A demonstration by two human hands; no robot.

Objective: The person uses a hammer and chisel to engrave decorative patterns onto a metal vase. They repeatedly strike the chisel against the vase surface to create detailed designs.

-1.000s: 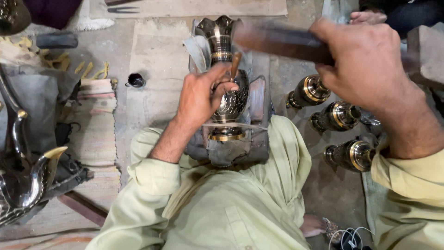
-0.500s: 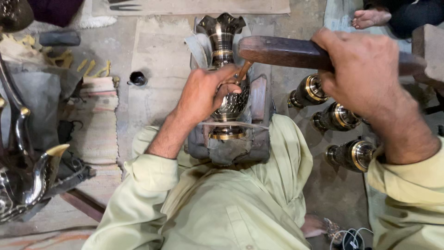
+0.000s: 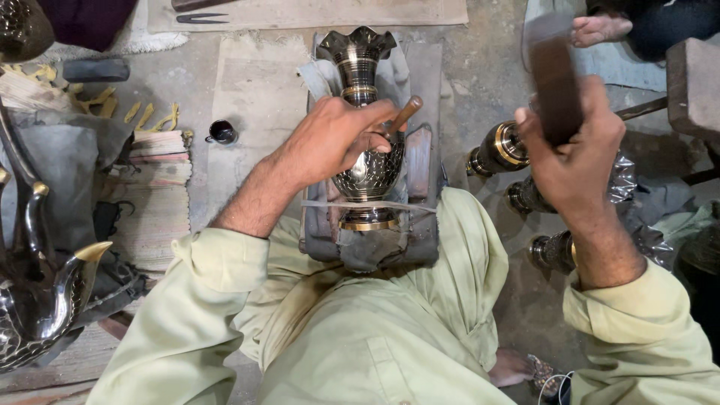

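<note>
My left hand (image 3: 334,139) pinches a chisel (image 3: 403,114) on the vase (image 3: 365,161); right hand (image 3: 574,150) grips raised mallet (image 3: 553,75). Risk: a glancing blow dents metal.

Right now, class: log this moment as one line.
left hand: chisel on vase | right hand: mallet raised

1. I see a bare concrete floor (image 3: 480,82) carrying everything.
2. On it: small black cup (image 3: 221,132), striped mat (image 3: 154,199), grey pad (image 3: 420,75) w/ vase (image 3: 364,112).
3. More vases (image 3: 499,148) lie to the right.
</note>
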